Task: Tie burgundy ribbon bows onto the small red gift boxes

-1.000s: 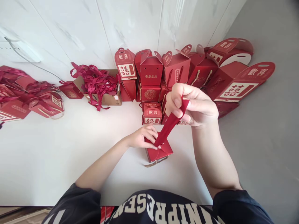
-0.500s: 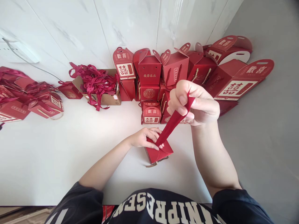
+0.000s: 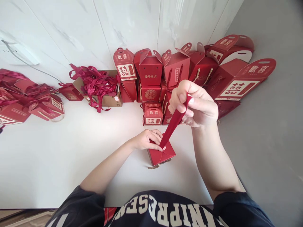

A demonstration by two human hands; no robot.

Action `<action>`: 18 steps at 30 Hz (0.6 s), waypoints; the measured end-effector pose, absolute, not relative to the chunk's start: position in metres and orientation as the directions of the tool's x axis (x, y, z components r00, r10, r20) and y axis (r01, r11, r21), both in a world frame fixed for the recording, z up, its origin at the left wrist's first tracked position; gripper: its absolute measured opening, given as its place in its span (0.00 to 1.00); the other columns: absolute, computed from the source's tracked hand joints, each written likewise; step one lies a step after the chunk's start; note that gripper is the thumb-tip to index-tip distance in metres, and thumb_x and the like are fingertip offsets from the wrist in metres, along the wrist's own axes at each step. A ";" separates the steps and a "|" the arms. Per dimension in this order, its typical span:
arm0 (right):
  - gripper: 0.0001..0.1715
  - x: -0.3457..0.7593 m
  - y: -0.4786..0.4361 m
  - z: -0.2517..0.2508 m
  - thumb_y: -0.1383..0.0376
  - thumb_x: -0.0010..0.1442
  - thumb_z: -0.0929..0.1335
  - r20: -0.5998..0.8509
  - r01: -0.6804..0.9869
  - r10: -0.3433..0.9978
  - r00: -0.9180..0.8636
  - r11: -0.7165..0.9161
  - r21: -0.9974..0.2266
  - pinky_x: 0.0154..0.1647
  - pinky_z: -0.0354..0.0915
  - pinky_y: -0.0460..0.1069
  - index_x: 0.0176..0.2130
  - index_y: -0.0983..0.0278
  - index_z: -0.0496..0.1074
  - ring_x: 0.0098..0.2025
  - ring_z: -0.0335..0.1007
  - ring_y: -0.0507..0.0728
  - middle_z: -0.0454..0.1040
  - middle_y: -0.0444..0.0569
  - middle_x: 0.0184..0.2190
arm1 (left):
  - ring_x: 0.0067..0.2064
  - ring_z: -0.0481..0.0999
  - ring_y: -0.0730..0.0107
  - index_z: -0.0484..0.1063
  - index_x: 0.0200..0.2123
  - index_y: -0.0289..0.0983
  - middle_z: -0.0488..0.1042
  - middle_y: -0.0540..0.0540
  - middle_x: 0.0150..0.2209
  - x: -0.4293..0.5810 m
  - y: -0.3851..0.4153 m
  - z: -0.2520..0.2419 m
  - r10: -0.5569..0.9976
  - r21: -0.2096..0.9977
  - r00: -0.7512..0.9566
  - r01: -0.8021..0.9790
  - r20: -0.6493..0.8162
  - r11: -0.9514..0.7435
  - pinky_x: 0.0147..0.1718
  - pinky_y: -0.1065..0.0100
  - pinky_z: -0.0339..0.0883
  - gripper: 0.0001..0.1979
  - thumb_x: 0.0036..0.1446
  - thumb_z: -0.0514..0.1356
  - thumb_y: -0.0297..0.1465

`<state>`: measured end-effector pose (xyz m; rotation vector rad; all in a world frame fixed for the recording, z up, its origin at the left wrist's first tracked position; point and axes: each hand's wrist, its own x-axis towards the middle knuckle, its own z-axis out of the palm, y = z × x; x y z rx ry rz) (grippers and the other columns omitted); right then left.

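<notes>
A small red gift box with a rope handle lies on the white surface in front of me. My left hand rests on its top, fingers curled and pressing the flaps down. My right hand is raised above and to the right, pinching the upper end of a dark red ribbon. The ribbon runs taut down to the box top beside my left fingers.
A stack of red gift boxes stands against the marble wall behind. Larger red boxes lie at right. A cardboard box of red ribbons sits at back left, with ribbon-tied boxes at far left. Grey floor lies to the right.
My right hand has shifted slightly left and down with the ribbon end, keeping it taut. My left hand stays on the box.
</notes>
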<state>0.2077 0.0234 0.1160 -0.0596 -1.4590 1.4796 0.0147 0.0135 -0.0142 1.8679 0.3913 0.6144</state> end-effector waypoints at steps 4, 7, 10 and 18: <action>0.14 0.200 0.031 0.109 0.58 0.61 0.70 0.507 -0.521 0.771 -0.384 0.273 -0.809 0.19 0.58 0.41 0.32 0.62 0.64 0.17 0.53 0.44 0.67 0.39 0.25 | 0.44 0.75 0.62 0.83 0.35 0.39 0.82 0.41 0.36 0.015 0.013 -0.017 0.551 0.929 0.805 0.002 0.219 -0.371 0.50 0.59 0.68 0.08 0.52 0.68 0.35; 0.12 0.195 0.033 0.100 0.56 0.63 0.68 0.429 -0.297 0.839 -0.336 0.338 -0.893 0.29 0.65 0.43 0.38 0.62 0.66 0.28 0.66 0.48 0.72 0.44 0.34 | 0.43 0.77 0.62 0.83 0.32 0.39 0.82 0.40 0.34 0.016 0.014 -0.018 0.556 0.927 0.802 0.006 0.219 -0.375 0.49 0.60 0.69 0.07 0.51 0.68 0.35; 0.15 0.198 0.020 0.087 0.56 0.64 0.67 0.343 0.100 0.894 -0.288 0.384 -0.918 0.37 0.66 0.47 0.48 0.60 0.66 0.39 0.69 0.52 0.70 0.49 0.48 | 0.43 0.78 0.61 0.83 0.31 0.37 0.82 0.40 0.33 0.016 0.014 -0.019 0.558 0.934 0.805 0.016 0.200 -0.356 0.48 0.62 0.70 0.07 0.51 0.69 0.35; 0.05 0.233 -0.050 0.022 0.64 0.64 0.64 0.186 0.496 0.949 -0.254 0.293 -0.817 0.38 0.62 0.50 0.37 0.63 0.68 0.37 0.66 0.56 0.71 0.48 0.35 | 0.39 0.81 0.61 0.83 0.29 0.37 0.82 0.40 0.34 0.014 0.016 -0.022 0.559 0.956 0.818 0.041 0.135 -0.291 0.46 0.64 0.73 0.09 0.50 0.69 0.37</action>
